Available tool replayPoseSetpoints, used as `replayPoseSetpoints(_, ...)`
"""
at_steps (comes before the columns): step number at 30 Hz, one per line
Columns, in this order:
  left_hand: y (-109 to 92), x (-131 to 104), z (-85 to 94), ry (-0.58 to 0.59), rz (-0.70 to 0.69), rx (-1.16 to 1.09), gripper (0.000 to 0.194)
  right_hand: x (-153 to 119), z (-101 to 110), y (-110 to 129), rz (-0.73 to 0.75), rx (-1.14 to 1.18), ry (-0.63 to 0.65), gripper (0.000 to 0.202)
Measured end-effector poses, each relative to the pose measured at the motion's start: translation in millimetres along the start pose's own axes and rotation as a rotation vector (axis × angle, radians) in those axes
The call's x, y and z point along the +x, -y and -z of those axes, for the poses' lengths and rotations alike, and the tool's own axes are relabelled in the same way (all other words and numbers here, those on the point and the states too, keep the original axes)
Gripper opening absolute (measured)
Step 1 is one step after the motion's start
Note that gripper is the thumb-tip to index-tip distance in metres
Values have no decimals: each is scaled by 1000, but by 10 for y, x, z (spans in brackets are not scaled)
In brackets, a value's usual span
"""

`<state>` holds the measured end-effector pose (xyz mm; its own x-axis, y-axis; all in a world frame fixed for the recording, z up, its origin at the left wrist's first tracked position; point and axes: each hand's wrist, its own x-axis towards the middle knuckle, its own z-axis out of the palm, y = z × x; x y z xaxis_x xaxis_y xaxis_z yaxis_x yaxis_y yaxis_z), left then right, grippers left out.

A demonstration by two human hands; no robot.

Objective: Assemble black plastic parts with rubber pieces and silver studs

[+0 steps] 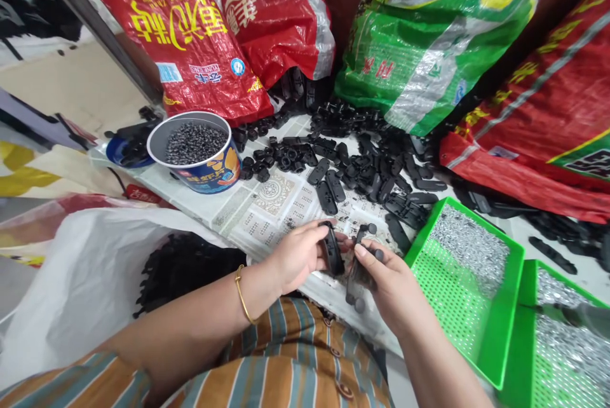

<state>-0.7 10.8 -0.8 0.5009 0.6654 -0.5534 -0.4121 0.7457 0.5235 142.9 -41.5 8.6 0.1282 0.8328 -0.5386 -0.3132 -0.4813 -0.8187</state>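
Near the table's front edge, my left hand (300, 255) is closed round an oblong black plastic part (333, 252) with a raised rim. Just to its right, my right hand (384, 271) grips a slim black piece (353, 278) with round knobs at its ends, the thumb pressed on it. The two pieces are close together; whether they touch is hard to tell. Beyond my hands lies a heap of black oblong parts (326, 197) and small black round pieces (288, 159) on the patterned table (267, 224).
A blue tub (210, 173) of small dark pieces stands at the left. Green trays (495, 332) with shiny metal bits sit at the right. Red (204, 71) and green (429, 58) sacks line the back. Below left, a white sack (86, 281) holds black parts.
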Motion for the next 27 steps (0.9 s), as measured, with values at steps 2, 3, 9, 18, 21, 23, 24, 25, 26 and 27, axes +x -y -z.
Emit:
replayPoseSetpoints(2, 22, -13, 11, 25, 18, -1, 22, -4, -27, 20, -11, -2, 1, 29)
replayPoseSetpoints(3, 36, -18, 16, 30, 16, 8, 23, -4, -39, 26, -13, -3, 9, 30)
replayPoseSetpoints(9, 77, -50, 45, 72, 23, 25, 25, 26, -50, 33, -25, -2, 76, 27)
replayPoseSetpoints(18, 89, -33, 95, 107, 6, 33, 26, 18, -44, 61, -42, -44, 137, 27)
replayPoseSetpoints(21, 90, -29, 99, 102, -2, 58, 29, 14, -48, 78, -43, -59, 152, 27)
replayPoseSetpoints(23, 89, -32, 97, 88, -6, 67, 31, 17, -46, 80, -45, -80, 151, 27)
replayPoseSetpoints(24, 90, -34, 95, 83, -7, 72, 31, 20, -43, 78, -48, -93, 149, 27)
replayPoseSetpoints(25, 93, -35, 92, 80, -8, 77, 32, 23, -39, 76, -51, -105, 148, 28)
replayPoseSetpoints(26, 98, -36, 90, 75, -11, 81, 33, 28, -36, 74, -54, -114, 147, 28)
replayPoseSetpoints(27, 104, -34, 89, 71, -15, 84, 34, 34, -33, 72, -55, -120, 146, 28)
